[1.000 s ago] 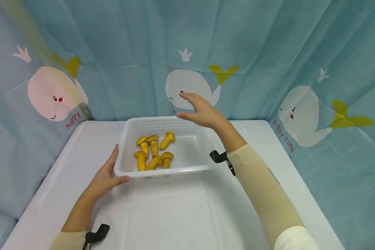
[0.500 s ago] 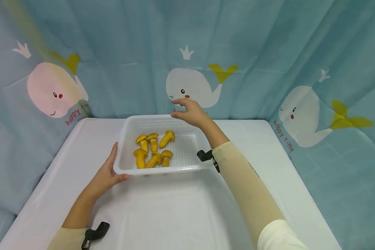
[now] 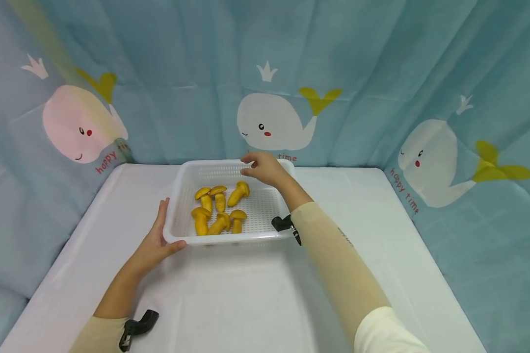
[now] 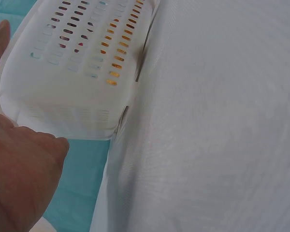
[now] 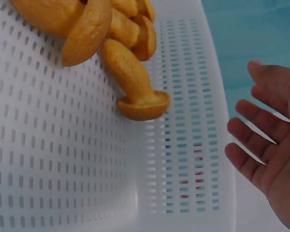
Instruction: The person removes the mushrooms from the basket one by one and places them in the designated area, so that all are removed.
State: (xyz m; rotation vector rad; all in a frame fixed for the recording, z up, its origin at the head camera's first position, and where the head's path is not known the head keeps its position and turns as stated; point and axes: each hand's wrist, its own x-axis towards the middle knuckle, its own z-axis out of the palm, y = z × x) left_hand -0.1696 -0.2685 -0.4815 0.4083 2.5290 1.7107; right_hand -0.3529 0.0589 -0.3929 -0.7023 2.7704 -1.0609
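Observation:
A white perforated plastic basket (image 3: pixel 265 237) holds several yellow-brown mushrooms (image 3: pixel 201 220), grouped towards its left half. At the basket's near left corner is my left hand (image 3: pixel 147 250), its fingers straight along the left side and its thumb stretched along the front rim. In the left wrist view the same hand (image 4: pixel 24 169) lies right beside the basket's outer wall (image 4: pixel 53 96). Above the basket's far right part hovers my right hand (image 3: pixel 267 169), thumb and fingers apart with nothing between them. One mushroom (image 5: pixel 135 82) lies nearest to it in the right wrist view.
The basket stands on a table with a white cover (image 3: pixel 238 304), towards its far edge. Behind and at both sides hangs a blue curtain (image 3: pixel 181 117) printed with whales. A black camera mount (image 3: pixel 139 327) sits on the left wrist, another (image 3: pixel 283 223) on the right.
My right hand has moved left and down, from in front of the curtain to over the basket's far rim. My left hand stays at the corner, and the mushrooms lie as before.

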